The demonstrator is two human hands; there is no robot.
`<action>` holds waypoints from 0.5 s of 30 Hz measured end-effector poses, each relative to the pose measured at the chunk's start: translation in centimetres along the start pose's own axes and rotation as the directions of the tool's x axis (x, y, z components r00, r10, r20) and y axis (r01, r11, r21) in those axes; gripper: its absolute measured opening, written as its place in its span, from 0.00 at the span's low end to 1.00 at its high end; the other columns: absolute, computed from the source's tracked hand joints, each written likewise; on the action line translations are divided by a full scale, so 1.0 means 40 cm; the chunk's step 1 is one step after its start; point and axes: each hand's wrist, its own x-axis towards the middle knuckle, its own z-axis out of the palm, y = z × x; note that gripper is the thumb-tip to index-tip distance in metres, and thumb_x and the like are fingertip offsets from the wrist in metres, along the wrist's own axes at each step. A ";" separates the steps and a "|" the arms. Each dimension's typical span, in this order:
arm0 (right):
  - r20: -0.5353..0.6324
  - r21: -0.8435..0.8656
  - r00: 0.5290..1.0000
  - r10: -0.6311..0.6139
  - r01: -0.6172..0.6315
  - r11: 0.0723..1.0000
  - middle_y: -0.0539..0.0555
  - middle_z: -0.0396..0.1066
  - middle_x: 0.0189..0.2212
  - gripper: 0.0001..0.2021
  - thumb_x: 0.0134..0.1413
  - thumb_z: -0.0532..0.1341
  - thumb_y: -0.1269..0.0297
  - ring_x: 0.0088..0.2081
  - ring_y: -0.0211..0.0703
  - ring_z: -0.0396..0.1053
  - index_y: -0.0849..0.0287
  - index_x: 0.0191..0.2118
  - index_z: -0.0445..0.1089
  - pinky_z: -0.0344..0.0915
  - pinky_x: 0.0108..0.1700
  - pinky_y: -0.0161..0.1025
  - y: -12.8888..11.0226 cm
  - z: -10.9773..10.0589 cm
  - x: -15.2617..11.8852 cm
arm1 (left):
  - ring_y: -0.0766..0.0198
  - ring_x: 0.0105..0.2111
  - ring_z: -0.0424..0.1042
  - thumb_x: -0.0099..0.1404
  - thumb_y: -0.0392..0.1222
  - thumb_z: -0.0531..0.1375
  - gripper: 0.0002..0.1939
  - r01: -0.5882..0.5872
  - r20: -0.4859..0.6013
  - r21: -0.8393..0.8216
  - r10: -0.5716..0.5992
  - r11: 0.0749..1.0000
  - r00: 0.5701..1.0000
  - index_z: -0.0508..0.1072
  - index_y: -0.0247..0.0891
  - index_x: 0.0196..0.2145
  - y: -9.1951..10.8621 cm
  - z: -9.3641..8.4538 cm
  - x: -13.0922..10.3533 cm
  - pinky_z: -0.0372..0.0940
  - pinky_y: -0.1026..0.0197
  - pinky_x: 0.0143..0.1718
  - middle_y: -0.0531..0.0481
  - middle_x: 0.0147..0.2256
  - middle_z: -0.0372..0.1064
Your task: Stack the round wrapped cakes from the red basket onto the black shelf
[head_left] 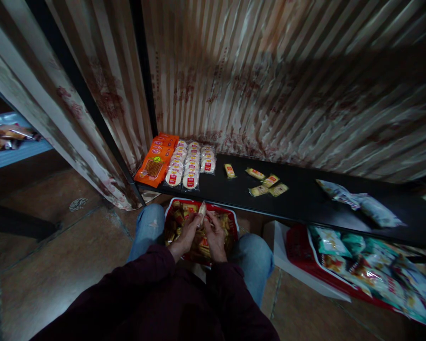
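Grasping a small wrapped snack (pixel 202 210) in the fingers of the left hand (pixel 186 235), the person has the right hand (pixel 215 235) close against it, though whether those fingers also grip cannot be told. The snack is held above a red basket (pixel 218 207) of similar packets, set between the person's knees. Just beyond, on a black shelf (pixel 301 199), five yellow packets (pixel 270 180) lie loose, to the right of rows of round white snacks (pixel 190 166) and orange packs (pixel 156 163) at the left end
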 end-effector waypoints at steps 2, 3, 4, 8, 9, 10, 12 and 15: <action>-0.025 0.023 1.000 0.006 -0.005 1.000 0.54 0.73 0.46 0.19 0.44 0.66 0.53 0.50 0.47 0.67 0.54 0.44 0.75 0.63 0.53 0.43 0.004 0.002 0.001 | 0.58 0.42 0.70 0.52 0.54 0.64 0.18 0.008 0.016 -0.089 -0.007 0.996 1.000 0.74 0.38 0.34 -0.010 0.001 0.009 0.63 0.60 0.44 0.48 0.36 0.74; -0.041 0.037 0.999 0.013 -0.011 0.999 0.54 0.73 0.46 0.20 0.43 0.66 0.54 0.49 0.46 0.67 0.54 0.44 0.75 0.64 0.52 0.42 0.004 0.004 0.001 | 0.59 0.41 0.71 0.51 0.55 0.64 0.20 0.021 0.022 -0.144 -0.018 0.989 1.000 0.74 0.37 0.35 -0.013 0.003 0.012 0.63 0.60 0.44 0.47 0.36 0.74; -0.055 0.052 0.998 0.026 -0.023 0.998 0.54 0.73 0.46 0.22 0.42 0.67 0.54 0.49 0.46 0.68 0.54 0.45 0.74 0.64 0.51 0.42 0.003 0.007 0.000 | 0.59 0.40 0.71 0.51 0.56 0.63 0.21 0.037 0.025 -0.198 -0.033 0.979 0.999 0.74 0.36 0.35 -0.014 0.006 0.014 0.64 0.60 0.43 0.47 0.35 0.74; -0.067 0.101 0.994 0.087 -0.080 0.992 0.55 0.72 0.47 0.29 0.39 0.69 0.56 0.46 0.46 0.70 0.56 0.51 0.70 0.67 0.49 0.42 -0.007 0.018 -0.004 | 0.59 0.38 0.72 0.52 0.55 0.62 0.21 0.099 0.020 -0.327 -0.098 0.940 0.995 0.74 0.36 0.37 -0.004 0.014 0.013 0.65 0.60 0.40 0.47 0.34 0.75; -0.068 0.100 0.994 0.091 -0.084 0.991 0.55 0.72 0.48 0.30 0.39 0.69 0.55 0.46 0.46 0.70 0.56 0.51 0.69 0.66 0.49 0.42 -0.010 0.020 -0.005 | 0.60 0.37 0.72 0.52 0.54 0.62 0.20 0.105 0.010 -0.334 -0.108 0.937 0.994 0.74 0.37 0.37 -0.001 0.015 0.011 0.65 0.61 0.39 0.48 0.33 0.75; -0.069 0.096 0.994 0.089 -0.083 0.992 0.56 0.72 0.48 0.30 0.39 0.68 0.55 0.46 0.46 0.70 0.57 0.52 0.69 0.66 0.49 0.42 -0.012 0.021 -0.006 | 0.60 0.37 0.72 0.52 0.54 0.62 0.20 0.106 -0.004 -0.335 -0.114 0.936 0.994 0.74 0.37 0.37 0.001 0.015 0.010 0.65 0.61 0.38 0.48 0.33 0.75; -0.071 0.086 0.994 0.079 -0.073 0.994 0.56 0.71 0.50 0.30 0.40 0.67 0.55 0.48 0.46 0.69 0.57 0.52 0.68 0.65 0.52 0.43 -0.014 0.022 -0.006 | 0.60 0.36 0.72 0.52 0.52 0.62 0.19 0.101 -0.035 -0.318 -0.118 0.943 0.992 0.74 0.37 0.37 0.003 0.015 0.010 0.65 0.62 0.37 0.48 0.33 0.75; -0.086 0.094 0.994 0.072 -0.064 0.993 0.57 0.71 0.51 0.31 0.40 0.67 0.56 0.50 0.47 0.68 0.58 0.54 0.66 0.63 0.54 0.45 -0.008 0.018 -0.003 | 0.61 0.34 0.72 0.51 0.52 0.62 0.18 0.116 -0.078 -0.264 -0.141 0.957 0.987 0.74 0.36 0.34 -0.001 0.014 0.013 0.64 0.62 0.35 0.47 0.31 0.75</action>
